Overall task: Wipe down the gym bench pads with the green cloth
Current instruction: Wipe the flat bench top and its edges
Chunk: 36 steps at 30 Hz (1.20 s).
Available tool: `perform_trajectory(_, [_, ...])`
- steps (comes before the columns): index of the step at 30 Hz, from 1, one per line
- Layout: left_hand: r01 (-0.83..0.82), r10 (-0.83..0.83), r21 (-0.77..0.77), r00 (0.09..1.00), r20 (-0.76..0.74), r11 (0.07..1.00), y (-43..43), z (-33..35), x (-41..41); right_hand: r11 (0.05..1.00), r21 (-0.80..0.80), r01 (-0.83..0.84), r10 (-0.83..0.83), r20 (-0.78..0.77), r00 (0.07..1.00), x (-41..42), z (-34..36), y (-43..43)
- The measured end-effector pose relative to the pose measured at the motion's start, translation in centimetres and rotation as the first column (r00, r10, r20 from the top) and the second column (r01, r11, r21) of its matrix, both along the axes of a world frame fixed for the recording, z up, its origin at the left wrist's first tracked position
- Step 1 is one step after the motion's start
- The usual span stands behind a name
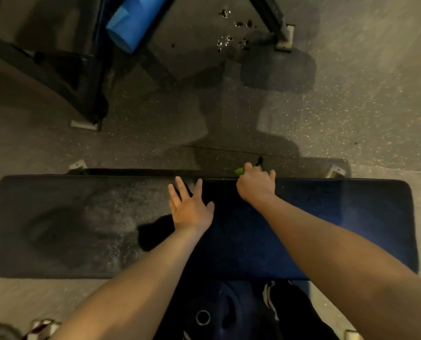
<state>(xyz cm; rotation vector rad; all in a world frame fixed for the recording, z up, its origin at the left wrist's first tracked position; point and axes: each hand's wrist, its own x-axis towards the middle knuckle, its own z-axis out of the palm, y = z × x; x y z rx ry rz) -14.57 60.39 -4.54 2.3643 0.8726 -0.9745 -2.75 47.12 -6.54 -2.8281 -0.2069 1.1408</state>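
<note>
dark clothing (pixel 231 312) at 6 o'clock. left grip (pixel 191 209) flat on counter (pixel 351 229) centre, fingers apart. right grip (pixel 256 184) at 1 o'clock clamped on green cloth (pixel 239 171), far edge.

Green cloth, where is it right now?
In the head view, the green cloth sits at the far edge of the bench pad, right of centre, gripped under the right hand. Only a small green corner shows beside its fingers.
</note>
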Motion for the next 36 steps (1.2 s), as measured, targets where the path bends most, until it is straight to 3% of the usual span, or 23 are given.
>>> perform_trajectory(5, [0.001,0.000,-0.040,1.000,0.011,0.999,5.0,-0.6,-2.9,0.997,0.063,-0.033,0.036,-0.041,0.999,-1.4,-0.5,6.7])
perform_trajectory(12, [0.064,-0.055,-0.040,0.978,0.200,0.997,7.7,-1.3,-4.2,0.908,0.402,-0.120,0.175,-0.104,0.979,-4.8,-0.6,15.6])
perform_trajectory(15, [0.053,-0.050,-0.010,0.978,0.203,0.999,10.4,-1.1,-4.9,0.921,0.367,-0.130,0.177,-0.098,0.979,-4.4,-0.8,14.7])
perform_trajectory(19, [-0.081,0.079,0.068,0.996,0.032,0.994,14.9,-1.4,-6.5,0.989,0.125,-0.082,0.090,-0.063,0.994,-3.1,-1.3,13.3])
perform_trajectory(22, [-0.130,0.130,0.046,0.991,0.005,0.990,16.7,-1.7,-7.4,0.993,0.086,-0.083,0.086,-0.032,0.996,-3.8,-1.9,14.7])
perform_trajectory(26, [-0.174,0.171,0.043,0.983,0.060,0.984,16.9,-1.8,-7.9,0.981,0.181,-0.074,0.089,-0.074,0.993,-5.1,-2.5,19.8])
perform_trajectory(32, [-0.303,0.284,0.050,0.931,0.229,0.952,19.8,-2.2,-8.4,0.903,0.411,-0.127,0.231,-0.214,0.949,-7.9,-2.5,31.0])
perform_trajectory(36, [-0.421,0.409,0.094,0.905,0.117,0.902,24.0,-3.2,-9.9,0.850,0.499,-0.172,0.319,-0.226,0.921,-9.2,-2.3,34.2])
